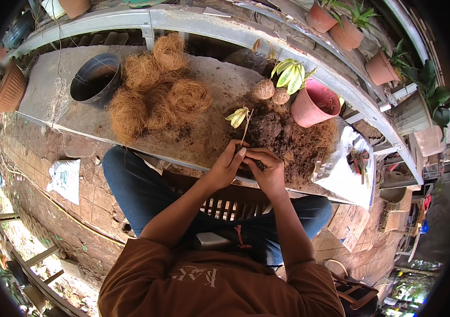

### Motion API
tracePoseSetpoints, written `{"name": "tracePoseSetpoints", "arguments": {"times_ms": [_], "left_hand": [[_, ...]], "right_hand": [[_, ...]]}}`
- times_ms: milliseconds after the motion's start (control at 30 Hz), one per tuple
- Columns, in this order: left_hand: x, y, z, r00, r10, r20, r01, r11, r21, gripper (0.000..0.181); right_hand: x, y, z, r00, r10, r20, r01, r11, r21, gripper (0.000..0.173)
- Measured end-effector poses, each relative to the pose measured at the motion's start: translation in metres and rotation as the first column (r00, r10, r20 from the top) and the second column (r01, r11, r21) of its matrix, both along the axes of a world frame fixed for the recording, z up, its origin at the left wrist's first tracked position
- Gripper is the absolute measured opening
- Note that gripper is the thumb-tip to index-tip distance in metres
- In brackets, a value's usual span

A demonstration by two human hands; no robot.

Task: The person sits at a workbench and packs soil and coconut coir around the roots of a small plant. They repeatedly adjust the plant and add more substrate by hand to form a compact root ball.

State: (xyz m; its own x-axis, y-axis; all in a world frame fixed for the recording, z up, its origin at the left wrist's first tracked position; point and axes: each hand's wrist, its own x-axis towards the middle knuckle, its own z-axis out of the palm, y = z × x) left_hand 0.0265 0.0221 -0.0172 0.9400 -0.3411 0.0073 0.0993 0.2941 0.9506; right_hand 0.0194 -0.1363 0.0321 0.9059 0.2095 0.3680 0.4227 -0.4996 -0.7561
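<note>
Over the front edge of the work table, my left hand pinches the thin stem of a leafy plant cutting. Its yellow-green leaves stand above the fingers, towards the table's middle. My right hand meets the left, its thumb and fingers closed around the lower end of the cutting, which the fingers hide. Just beyond lies a heap of dark loose soil. Behind the heap sit two string-wrapped balls, near variegated leaves. A pink pot stands to their right.
Bundles of brown coir fibre and a black plastic pot occupy the table's left half. On the right, a white plastic sheet bears hand tools with red parts. A metal frame runs along the back; potted plants stand beyond it.
</note>
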Motion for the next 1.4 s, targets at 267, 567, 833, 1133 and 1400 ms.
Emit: {"name": "tracePoseSetpoints", "arguments": {"times_ms": [267,567,833,1133,1400], "left_hand": [[0.0,-0.009,-0.019,0.989,0.147,-0.008,-0.147,0.983,-0.109,0.027],[0.001,-0.008,-0.009,0.988,0.152,-0.035,-0.156,0.961,-0.229,0.019],[-0.001,-0.017,-0.022,0.955,0.291,-0.058,-0.296,0.916,-0.27,0.018],[-0.005,-0.012,0.001,0.968,0.233,-0.097,-0.251,0.936,-0.247,0.024],[-0.004,-0.009,0.001,0.986,0.161,-0.042,-0.166,0.974,-0.152,0.032]], "right_hand": [[-0.01,0.016,-0.011,0.99,-0.138,0.015,0.136,0.987,0.081,0.022],[-0.013,0.019,-0.002,0.978,-0.204,0.038,0.201,0.976,0.086,0.025],[-0.016,0.026,-0.018,0.944,-0.15,0.294,0.167,0.985,-0.034,0.022],[-0.025,0.027,-0.022,0.909,-0.152,0.389,0.229,0.96,-0.161,0.026],[-0.028,0.016,-0.015,0.954,-0.209,0.214,0.218,0.976,-0.021,0.025]]}}
